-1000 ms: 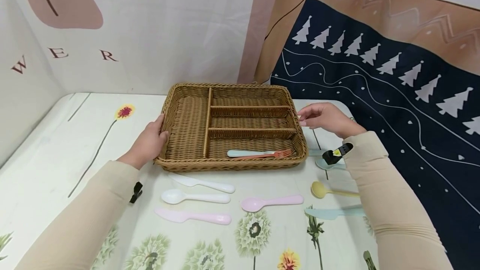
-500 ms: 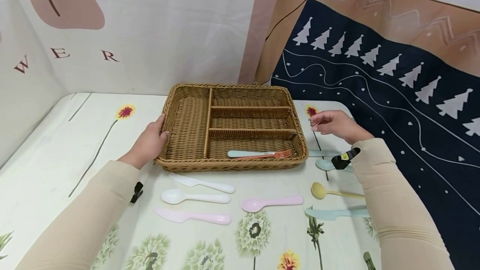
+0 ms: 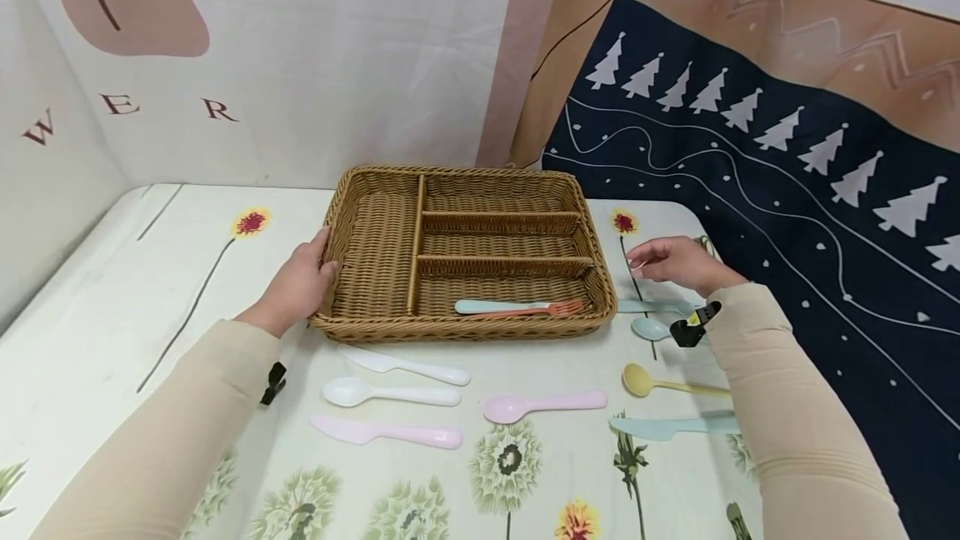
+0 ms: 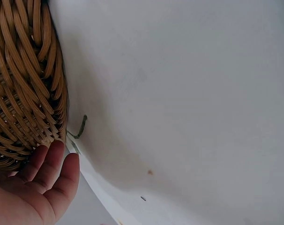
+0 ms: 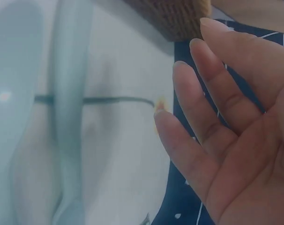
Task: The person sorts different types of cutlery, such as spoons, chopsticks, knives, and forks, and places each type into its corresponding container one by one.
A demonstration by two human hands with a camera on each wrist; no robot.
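Gripped the wicker tray (image 3: 465, 244) at twelve o'clock on the desk (image 3: 135, 273) with left fingers (image 4: 64, 183) curled round its nine-o'clock rim, held relaxed, empty right fingers (image 5: 196, 101) past three o'clock, judging it light, stiff, best lifted by opposite rims.

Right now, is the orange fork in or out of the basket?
In: the orange fork lies inside the basket, in its front right compartment.

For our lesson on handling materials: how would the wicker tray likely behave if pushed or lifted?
The wicker tray is probably light for its size, being woven. Its broad, low shape should resist tipping when pushed. If tilted, the loose orange fork inside might slide.
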